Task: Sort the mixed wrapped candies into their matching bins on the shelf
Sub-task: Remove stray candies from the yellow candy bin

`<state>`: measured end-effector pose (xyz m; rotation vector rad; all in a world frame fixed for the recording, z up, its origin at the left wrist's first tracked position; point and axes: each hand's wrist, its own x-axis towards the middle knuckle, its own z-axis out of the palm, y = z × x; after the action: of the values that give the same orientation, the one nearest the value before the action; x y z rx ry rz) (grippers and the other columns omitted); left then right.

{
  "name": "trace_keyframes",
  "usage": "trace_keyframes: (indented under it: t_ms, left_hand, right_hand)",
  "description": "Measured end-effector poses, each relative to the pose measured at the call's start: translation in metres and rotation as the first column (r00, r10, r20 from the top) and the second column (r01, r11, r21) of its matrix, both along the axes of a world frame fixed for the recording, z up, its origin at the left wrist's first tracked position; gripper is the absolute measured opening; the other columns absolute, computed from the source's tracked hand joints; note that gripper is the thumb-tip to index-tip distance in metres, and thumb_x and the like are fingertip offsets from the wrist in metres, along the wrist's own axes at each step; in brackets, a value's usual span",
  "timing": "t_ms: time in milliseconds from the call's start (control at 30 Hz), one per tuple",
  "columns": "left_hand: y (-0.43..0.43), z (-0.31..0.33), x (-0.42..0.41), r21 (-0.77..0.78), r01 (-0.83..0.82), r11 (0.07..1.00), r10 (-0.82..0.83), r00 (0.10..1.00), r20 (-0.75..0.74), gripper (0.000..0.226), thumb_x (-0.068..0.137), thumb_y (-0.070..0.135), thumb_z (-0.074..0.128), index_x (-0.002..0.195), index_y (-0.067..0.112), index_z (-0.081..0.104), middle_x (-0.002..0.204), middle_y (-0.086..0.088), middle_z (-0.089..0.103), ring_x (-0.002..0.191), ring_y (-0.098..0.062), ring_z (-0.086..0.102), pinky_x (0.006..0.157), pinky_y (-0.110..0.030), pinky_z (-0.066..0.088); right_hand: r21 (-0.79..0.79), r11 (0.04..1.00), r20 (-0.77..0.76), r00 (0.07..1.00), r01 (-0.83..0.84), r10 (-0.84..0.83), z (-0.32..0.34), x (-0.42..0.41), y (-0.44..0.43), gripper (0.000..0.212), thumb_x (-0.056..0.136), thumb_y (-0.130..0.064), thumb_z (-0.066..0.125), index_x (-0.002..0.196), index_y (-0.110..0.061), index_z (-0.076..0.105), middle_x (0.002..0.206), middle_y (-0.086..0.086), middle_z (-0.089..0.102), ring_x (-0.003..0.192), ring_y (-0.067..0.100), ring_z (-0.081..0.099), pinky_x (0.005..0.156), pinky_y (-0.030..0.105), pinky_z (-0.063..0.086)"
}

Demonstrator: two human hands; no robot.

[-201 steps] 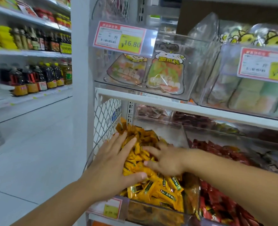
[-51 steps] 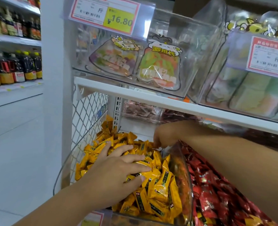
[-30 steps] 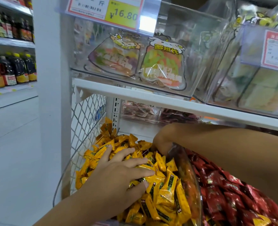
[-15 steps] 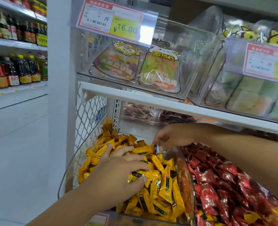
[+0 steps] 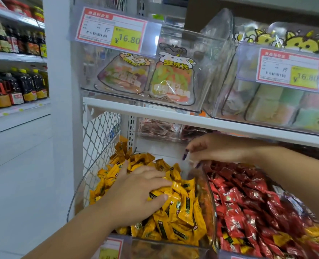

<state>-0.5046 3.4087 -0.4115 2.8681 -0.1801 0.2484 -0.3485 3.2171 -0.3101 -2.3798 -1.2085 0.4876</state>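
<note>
Shop shelving, lower tier, front edge first: the left hand (image 5: 136, 195) lies spread flat on the heap of yellow candies (image 5: 181, 217), fingers relaxed, gripping nothing I can make out. Just right of it, the clear bin wall (image 5: 209, 195) parts yellow from the red candies (image 5: 248, 212). Further back, over that wall's rear end, the right hand (image 5: 211, 150) hangs with fingertips pinched on a small purple-tipped candy (image 5: 185, 156), and that's the stray! It's blurred, but its long axis seems to run left to right under the fingertips. It matches neither heap below. The rear bins (image 5: 156, 128) beyond, under the upper shelf (image 5: 192, 119), look brownish, so I cannot tell its home.
</note>
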Motion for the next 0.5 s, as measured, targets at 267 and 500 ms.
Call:
trace_keyframes:
  t_ms: [267, 500]
  left_hand:
    - [0.004, 0.001, -0.010, 0.036, 0.004, 0.999, -0.006, 0.999, 0.038, 0.048, 0.088, 0.071, 0.024, 0.131, 0.059, 0.040, 0.140, 0.037, 0.030, 0.136, 0.011, 0.007, 0.117, -0.050, -0.012]
    - [0.010, -0.005, -0.009, 0.063, -0.023, 0.998, 0.019, 0.998, 0.065, 0.059, 0.081, 0.080, 0.012, 0.128, 0.061, 0.042, 0.132, 0.038, 0.040, 0.131, 0.016, 0.014, 0.117, -0.043, -0.011]
  right_hand:
    - [-0.150, 0.987, 0.471, 0.881, 0.048, 0.028, 0.001, 0.005, 0.003, 0.024, 0.096, -0.029, 0.055, 0.118, -0.027, 0.065, 0.106, -0.017, 0.055, 0.101, 0.002, 0.054, 0.084, 0.015, 0.040]
    - [-0.659, 0.743, 0.113, 0.961, -0.118, 0.253, -0.037, 0.010, 0.097, 0.069, 0.087, -0.046, 0.065, 0.147, -0.034, 0.034, 0.151, -0.003, 0.036, 0.136, 0.020, 0.036, 0.106, 0.032, 0.030]
